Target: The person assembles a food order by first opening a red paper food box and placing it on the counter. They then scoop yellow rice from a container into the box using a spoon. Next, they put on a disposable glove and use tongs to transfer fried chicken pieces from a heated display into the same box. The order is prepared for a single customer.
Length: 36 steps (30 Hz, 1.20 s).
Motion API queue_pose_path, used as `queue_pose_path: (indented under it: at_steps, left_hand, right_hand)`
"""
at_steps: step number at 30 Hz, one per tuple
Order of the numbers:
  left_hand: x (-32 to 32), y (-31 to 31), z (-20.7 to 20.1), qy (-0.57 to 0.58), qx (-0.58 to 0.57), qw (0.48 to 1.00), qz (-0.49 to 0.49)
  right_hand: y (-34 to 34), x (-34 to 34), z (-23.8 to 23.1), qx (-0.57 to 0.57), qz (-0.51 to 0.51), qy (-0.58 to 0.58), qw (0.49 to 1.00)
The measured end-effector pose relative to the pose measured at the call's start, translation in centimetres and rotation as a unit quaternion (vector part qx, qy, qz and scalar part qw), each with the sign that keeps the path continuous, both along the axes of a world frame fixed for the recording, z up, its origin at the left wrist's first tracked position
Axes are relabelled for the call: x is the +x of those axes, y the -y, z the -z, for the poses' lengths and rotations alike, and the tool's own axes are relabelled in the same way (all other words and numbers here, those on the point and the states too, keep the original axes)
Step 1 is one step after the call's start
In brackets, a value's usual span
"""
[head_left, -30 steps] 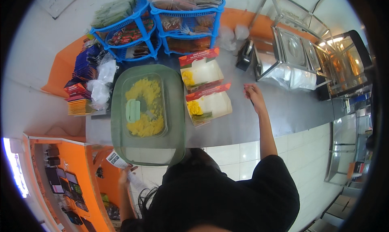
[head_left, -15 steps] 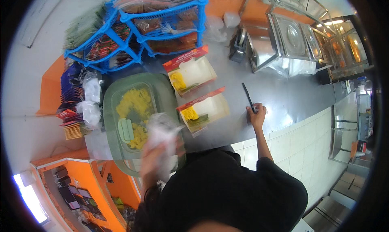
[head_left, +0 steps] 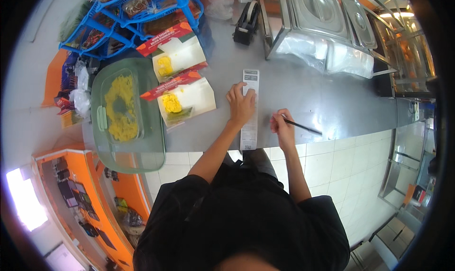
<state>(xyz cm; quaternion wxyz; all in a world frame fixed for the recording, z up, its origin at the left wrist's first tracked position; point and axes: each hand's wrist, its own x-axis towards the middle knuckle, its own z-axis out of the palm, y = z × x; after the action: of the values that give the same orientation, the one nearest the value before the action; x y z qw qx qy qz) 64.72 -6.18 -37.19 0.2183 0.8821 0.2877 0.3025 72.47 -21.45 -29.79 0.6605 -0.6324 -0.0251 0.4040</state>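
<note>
A long white paper receipt [head_left: 249, 124] lies on the steel counter in front of me, its lower end over the front edge. My left hand [head_left: 241, 105] rests on its upper half, fingers spread and bent, tips on the paper. To the right of the receipt, my right hand [head_left: 283, 128] is closed around a black pen [head_left: 305, 127], which points to the right. Left of my left hand stand two open paper food boxes, a nearer one [head_left: 201, 96] and a farther one [head_left: 187, 53]. Each holds a yellow food portion, and the nearer has green leaf beside it.
A green lidded tub [head_left: 156, 150] with yellow food showing through stands at the left. Behind are blue racks [head_left: 111, 22] with packets and a black tape dispenser [head_left: 246, 23]. Steel lidded pans [head_left: 316, 8] stand at the back right over plastic bags [head_left: 348, 60].
My left hand has moved right from above the green tub, where it held a blurred whitish thing, onto the receipt. The pen in my right hand has swung to point right. My view has shifted right.
</note>
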Motion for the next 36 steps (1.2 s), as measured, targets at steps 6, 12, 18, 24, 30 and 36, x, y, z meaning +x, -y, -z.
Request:
queue_pose_path:
  at_steps: [6, 12, 18, 24, 30, 36]
  left_hand:
    - [-3.2, -0.9, -4.8, -0.212, -0.103, 0.967, 0.095]
    - [-4.6, -0.6, -4.6, -0.236, -0.071, 0.966, 0.085]
    - [-4.1, 0.1, -2.5, -0.192, -0.021, 0.981, 0.025]
    - [-4.4, 0.0, -2.7, -0.207, -0.01, 0.978, 0.039]
    - [-4.4, -0.4, -3.0, -0.194, -0.047, 0.979, 0.043]
    - [-4.7, -0.5, -3.5, -0.195, -0.042, 0.978, 0.06]
  right_hand:
    - [-2.5, 0.0, 3.1, -0.06, -0.131, 0.212, 0.967]
    - [-3.5, 1.0, 4.0, -0.072, -0.082, 0.332, 0.937]
    - [-4.3, 2.4, 4.6, -0.044, -0.151, 0.317, 0.935]
    - [-5.9, 3.3, 4.3, 0.033, -0.118, 0.15, 0.981]
    - [-7.1, 2.8, 4.5, -0.053, -0.054, 0.368, 0.927]
    - [-6.8, 2.8, 5.8, -0.018, -0.017, 0.358, 0.934]
